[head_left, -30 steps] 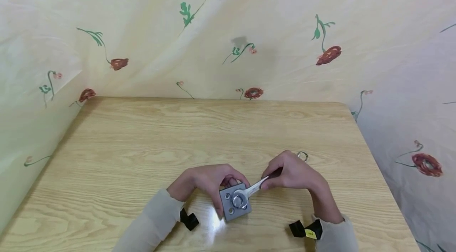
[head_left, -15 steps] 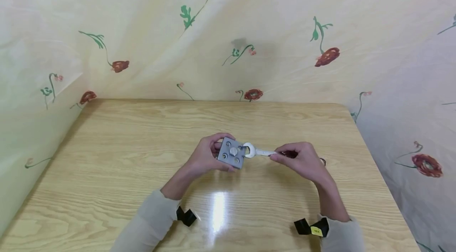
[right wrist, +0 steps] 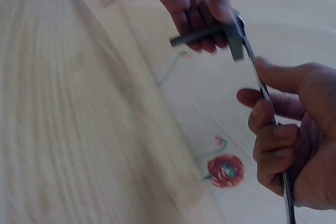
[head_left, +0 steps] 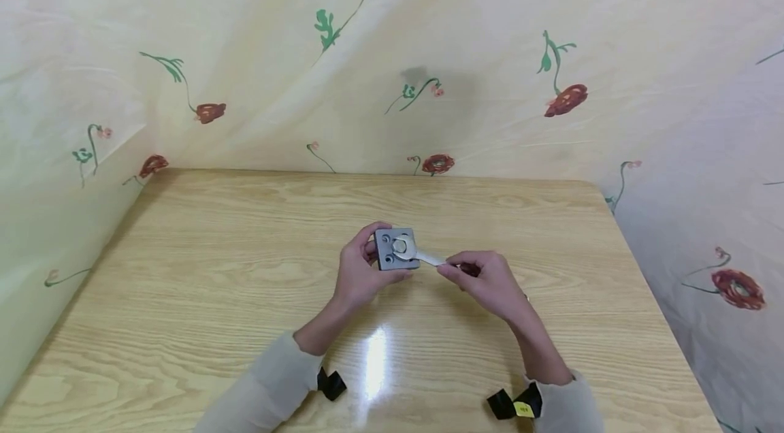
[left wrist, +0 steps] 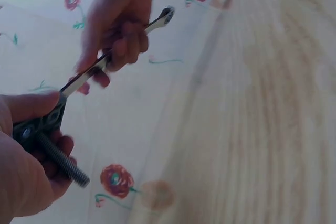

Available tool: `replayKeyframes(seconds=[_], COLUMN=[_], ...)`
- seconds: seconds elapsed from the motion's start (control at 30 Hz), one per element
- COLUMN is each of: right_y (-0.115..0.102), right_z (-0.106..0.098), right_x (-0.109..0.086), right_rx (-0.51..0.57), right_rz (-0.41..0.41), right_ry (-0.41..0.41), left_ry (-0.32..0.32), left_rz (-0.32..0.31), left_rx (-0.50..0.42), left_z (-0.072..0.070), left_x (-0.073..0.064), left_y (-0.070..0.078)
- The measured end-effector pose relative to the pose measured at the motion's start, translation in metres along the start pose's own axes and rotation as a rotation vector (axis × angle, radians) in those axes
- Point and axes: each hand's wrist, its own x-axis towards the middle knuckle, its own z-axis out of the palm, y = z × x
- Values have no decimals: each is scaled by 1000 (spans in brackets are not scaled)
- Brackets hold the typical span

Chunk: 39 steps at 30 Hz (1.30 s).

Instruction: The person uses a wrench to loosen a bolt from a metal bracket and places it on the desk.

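My left hand (head_left: 360, 274) grips a square grey metal plate (head_left: 383, 257) by its edges, raised over the table. The plate has holes near its corners and a bolt head (head_left: 400, 246) in its middle. From the plate's back sticks out the bolt's long threaded shank (left wrist: 63, 159), plain in both wrist views. My right hand (head_left: 486, 281) holds a combination wrench (head_left: 430, 259) by its handle, fingers curled round it. The wrench's open end sits around the bolt head. Its ring end (left wrist: 167, 15) pokes out past my right hand in the left wrist view.
A light wood-grain table (head_left: 245, 269) lies below both hands. Pale cloth with painted red flowers (head_left: 275, 79) hangs behind and at both sides. Black straps (head_left: 331, 384) sit at my sleeve cuffs.
The plate has risen from low near the front and turned more upright. The wrench came off the bolt head, sat beside the plate half a second ago, and is now around the head again.
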Motion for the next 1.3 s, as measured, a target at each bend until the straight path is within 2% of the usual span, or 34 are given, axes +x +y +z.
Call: replayKeyframes(seconds=[0.13, 0.17, 0.23, 0.4, 0.63, 0.73, 0.83, 0.97, 1.03, 1.1, 1.17, 1.3], right_y=[-4, -4, -4, -4, -7, -10, -14, -22, -24, -26, -25, -18], right_z=[4, 3, -3, -24, -38, -38, -34, -25, -21, -19, -18, -23], right_x=[-2, -3, -5, -14, -19, -19, -20, -21, -21, -21, -22, -21], right_rx=[-25, -26, -29, -25, 23, 7, -32, -100, -127, -131, -102, 20], right_rz=[-20, -25, -40, -114, -210, -240, -270, -343, -380, -399, -415, -423], right_ry=[-4, -5, -13, -83, -267, -342, -402, -465, -483, -495, -506, -513], left_ry=[8, -10, -88, -418, -874, -1045, -1206, -1424, -1511, -1570, -1587, -1517], left_rz=[-8, -9, -9, -5, -15, -58, -104, -166, -188, -202, -198, -178], left_rx=[23, 32, 50, 31, -55, -63, -33, -1, -18, -44, -61, -49], left_z=[2, 1, -2, -10, -14, -11, -7, 0, 3, 5, 5, 1], left_x=[-2, -2, -2, 0, -2, -3, -4, -7, -7, -8, -7, -4], left_y=[-1, 1, 5, 15, 11, 10, 8, 6, 5, 4, 4, 4])
